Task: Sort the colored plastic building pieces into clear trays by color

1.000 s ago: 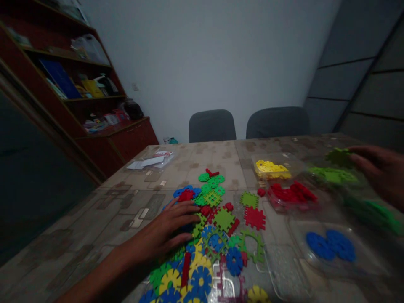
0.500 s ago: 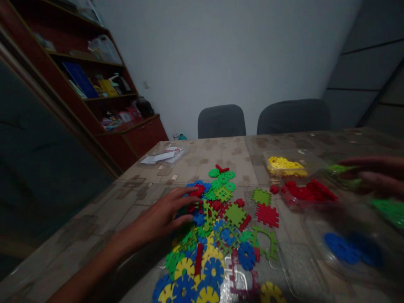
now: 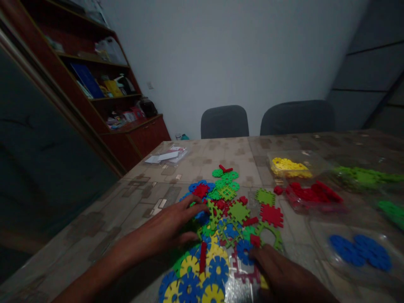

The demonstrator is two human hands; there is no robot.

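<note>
A heap of toothed plastic building pieces, including blue notched discs [image 3: 189, 287], yellow notched discs [image 3: 190, 265] and green openwork squares [image 3: 239, 211], covers the middle of the table. My left hand [image 3: 176, 221] reaches over the heap's left side, fingers apart, near a red toothed piece [image 3: 201, 190]. At the right side, my right hand [image 3: 277, 267] has its fingertips against the edge of a blue disc [image 3: 244, 251], beside a small red piece [image 3: 255, 240]. Its fingers look stretched out; the thumb is hidden. Neither hand visibly lifts a piece.
Clear plastic boxes on the right hold yellow pieces [image 3: 288, 167], red pieces [image 3: 312, 194], lime-green pieces [image 3: 362, 175], green pieces [image 3: 391, 212] and two blue discs [image 3: 372, 251]. Papers in a plastic sleeve [image 3: 167, 155] lie back left. Two grey chairs [image 3: 224, 121] stand behind the table.
My right hand has come from the lime-green box at far right to the heap's right side. The blue disc there has shifted slightly. My left hand stays over the heap.
</note>
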